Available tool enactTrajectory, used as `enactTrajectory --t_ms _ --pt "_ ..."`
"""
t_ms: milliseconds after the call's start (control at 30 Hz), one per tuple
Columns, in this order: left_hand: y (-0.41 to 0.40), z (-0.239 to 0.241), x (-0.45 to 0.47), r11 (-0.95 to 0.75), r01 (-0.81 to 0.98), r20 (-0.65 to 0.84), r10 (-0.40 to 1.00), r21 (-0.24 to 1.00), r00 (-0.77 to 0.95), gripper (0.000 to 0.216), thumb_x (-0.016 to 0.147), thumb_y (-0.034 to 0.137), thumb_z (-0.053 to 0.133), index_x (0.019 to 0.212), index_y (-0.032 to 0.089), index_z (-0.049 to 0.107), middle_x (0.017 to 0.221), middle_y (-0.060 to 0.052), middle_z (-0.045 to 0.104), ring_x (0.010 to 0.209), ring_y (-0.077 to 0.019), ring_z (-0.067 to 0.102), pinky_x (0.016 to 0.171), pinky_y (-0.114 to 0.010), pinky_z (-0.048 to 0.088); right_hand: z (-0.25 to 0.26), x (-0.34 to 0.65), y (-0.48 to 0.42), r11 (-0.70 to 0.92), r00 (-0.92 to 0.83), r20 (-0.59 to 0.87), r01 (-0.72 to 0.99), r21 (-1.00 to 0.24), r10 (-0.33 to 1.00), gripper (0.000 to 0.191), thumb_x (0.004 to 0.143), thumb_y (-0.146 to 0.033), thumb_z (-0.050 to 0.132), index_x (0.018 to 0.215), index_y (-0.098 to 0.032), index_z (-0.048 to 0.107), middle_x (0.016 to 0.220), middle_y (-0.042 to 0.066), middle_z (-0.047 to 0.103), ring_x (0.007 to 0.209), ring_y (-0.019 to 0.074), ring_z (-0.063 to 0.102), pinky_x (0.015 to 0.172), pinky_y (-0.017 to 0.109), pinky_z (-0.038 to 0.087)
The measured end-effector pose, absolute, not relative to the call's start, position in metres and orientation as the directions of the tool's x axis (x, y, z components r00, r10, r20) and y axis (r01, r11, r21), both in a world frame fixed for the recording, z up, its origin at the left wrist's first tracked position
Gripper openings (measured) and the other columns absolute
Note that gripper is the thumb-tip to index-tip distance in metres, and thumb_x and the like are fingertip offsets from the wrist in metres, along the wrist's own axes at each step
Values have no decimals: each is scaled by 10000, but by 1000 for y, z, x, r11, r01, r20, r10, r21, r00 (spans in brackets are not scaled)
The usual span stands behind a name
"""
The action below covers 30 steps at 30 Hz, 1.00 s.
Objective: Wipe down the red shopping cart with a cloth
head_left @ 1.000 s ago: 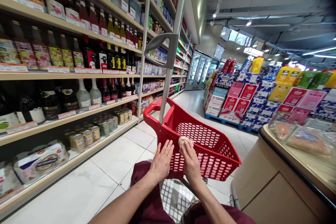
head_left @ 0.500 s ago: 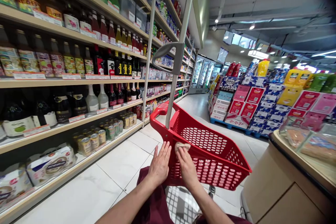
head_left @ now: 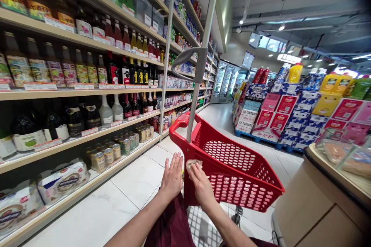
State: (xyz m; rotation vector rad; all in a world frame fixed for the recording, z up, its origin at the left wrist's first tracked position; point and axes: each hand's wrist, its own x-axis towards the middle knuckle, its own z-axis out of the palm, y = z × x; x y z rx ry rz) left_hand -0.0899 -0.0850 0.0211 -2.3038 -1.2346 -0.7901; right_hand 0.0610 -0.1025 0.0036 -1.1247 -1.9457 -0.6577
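A red plastic shopping cart (head_left: 232, 150) with rows of holes in its walls stands in front of me. From its near corner rises a grey metal pole with a grey plastic handle (head_left: 185, 65). My right hand (head_left: 203, 185) presses a small beige cloth (head_left: 193, 165) against the cart's solid red side, fingers bent over it. Left of the cart's edge is my left hand (head_left: 173, 175), its fingers stretched out and nothing in them. Whether its far side touches the cart is hidden.
Shelves (head_left: 87, 92) of bottles and cans line the left side. Stacked drink cartons (head_left: 269, 114) stand on a blue pallet (head_left: 252, 137) at right. A rounded counter (head_left: 315, 193) is close on my right. Pale floor tiles (head_left: 124, 185) run between, with glass-door fridges (head_left: 224, 79) far back.
My right hand has slid the cloth left across the cart's side. My left hand has come away from the red panel to the left. The view has shifted slightly.
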Motion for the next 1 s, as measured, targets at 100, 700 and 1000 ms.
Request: enactTrajectory --t_ms 100,700,1000 --pt "-83 28 -91 -498 864 644 638 -73 422 730 690 136 422 1374 86 170 1441 -134 229 1345 -240 113 1063 -488 129 27 54 -96 453 -240 864 891 16 442 534 825 -21 316 1332 -185 346 1375 76 373 1323 198 193 1040 416 335" --pt "-76 52 -95 -509 856 669 604 -92 432 697 714 161 442 1361 66 201 1429 -155 248 1342 -247 131 1069 -503 117 1 66 -101 475 -356 792 875 95 496 427 862 -72 332 1248 -189 474 1221 74 551 1269 182 331 979 360 418" --pt "-85 48 -53 -608 778 637 539 -158 551 685 708 134 422 1360 73 221 1446 -128 214 1348 -236 99 1076 -487 116 -9 118 -113 387 -209 855 922 11 475 533 846 -30 322 1343 -222 313 1332 56 440 1304 166 250 1017 365 380"
